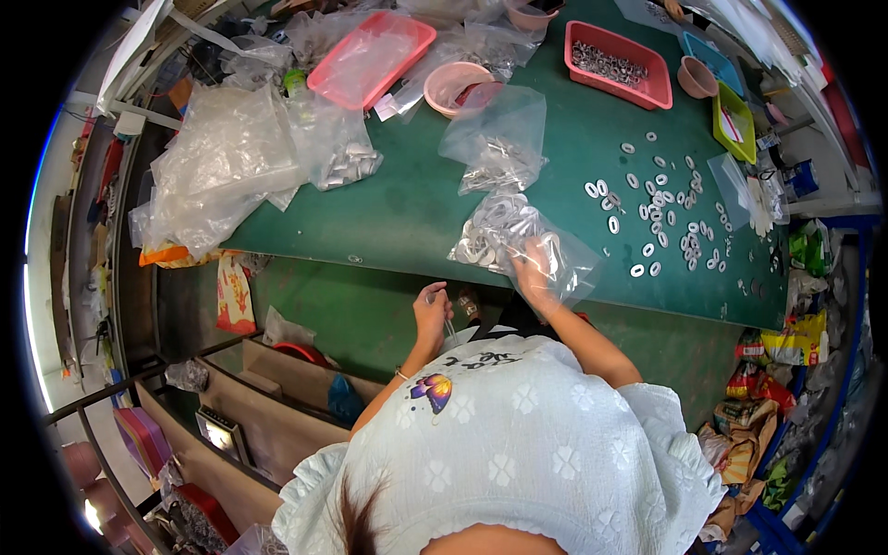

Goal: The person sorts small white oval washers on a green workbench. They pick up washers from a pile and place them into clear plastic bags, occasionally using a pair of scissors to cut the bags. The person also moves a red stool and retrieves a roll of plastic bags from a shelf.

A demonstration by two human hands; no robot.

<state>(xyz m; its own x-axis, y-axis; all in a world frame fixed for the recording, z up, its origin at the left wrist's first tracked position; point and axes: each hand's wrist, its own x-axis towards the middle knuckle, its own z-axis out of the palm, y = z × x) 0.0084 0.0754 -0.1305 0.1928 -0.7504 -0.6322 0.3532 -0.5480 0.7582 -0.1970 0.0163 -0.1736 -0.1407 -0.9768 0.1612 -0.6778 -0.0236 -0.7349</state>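
Note:
My right hand (534, 276) is at the green table's near edge, its fingers curled at a clear plastic bag (575, 276) that partly covers them. Silvery oval rings (479, 242) lie piled in and around this bag, just left of the hand. Lower and to the left, clear of the tabletop, my left hand (431, 313) is closed. Something thin and pale shows below its fingers, too small to name. Beyond the pile stands another clear bag (499, 153) with small metal parts in it.
Many loose oval rings (657, 213) are scattered over the right of the green table (398, 213). A red tray (618, 69) holds small metal parts. Pink and green trays, a pink bowl (455, 85) and large plastic bags (227, 153) stand around. Shelving (277, 370) is at lower left.

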